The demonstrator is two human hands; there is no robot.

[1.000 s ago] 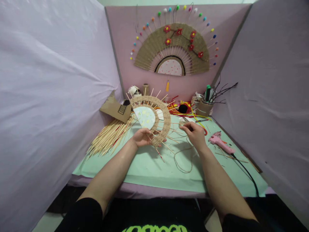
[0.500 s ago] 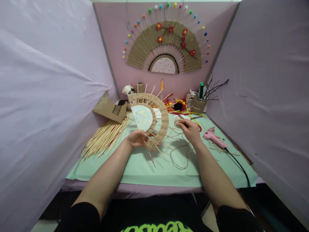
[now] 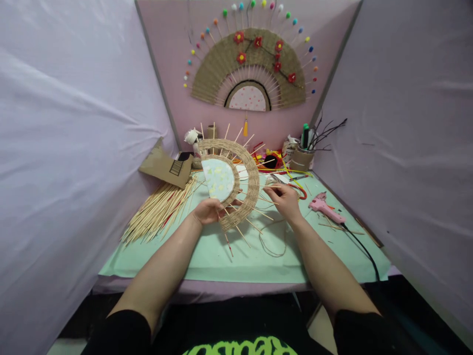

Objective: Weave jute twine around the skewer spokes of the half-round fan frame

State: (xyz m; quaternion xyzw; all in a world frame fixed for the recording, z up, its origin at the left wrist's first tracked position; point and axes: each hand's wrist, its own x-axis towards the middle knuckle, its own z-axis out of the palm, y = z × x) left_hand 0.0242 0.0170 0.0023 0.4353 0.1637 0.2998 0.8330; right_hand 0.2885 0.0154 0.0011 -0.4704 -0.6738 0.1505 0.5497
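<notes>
My left hand (image 3: pixel 210 211) grips the lower end of a woven fan (image 3: pixel 252 186), thumb in front and fingers behind. The fan stands tilted above the table, its pale half-round centre (image 3: pixel 219 180) facing me and thin wooden sticks radiating from a woven twine band. My right hand (image 3: pixel 285 198) is at the fan's right side, fingertips pinched together by the stick ends. They seem to pinch the twine, though it is too thin there to be sure. A loop of twine (image 3: pixel 274 255) hangs or lies below, between the hands.
A bundle of sticks (image 3: pixel 158 212) lies left, beside a cardboard piece (image 3: pixel 166 165). A pink glue gun (image 3: pixel 327 207) with a black cord rests right, near red-handled scissors (image 3: pixel 301 191). Behind stands a jar of pens and twigs (image 3: pixel 302 159). A finished fan (image 3: pixel 207 76) hangs on the back wall.
My right hand has moved slightly left and down, closer to the fan's stick ends. The fan has turned a little in my left hand. The whole view has shifted slightly.
</notes>
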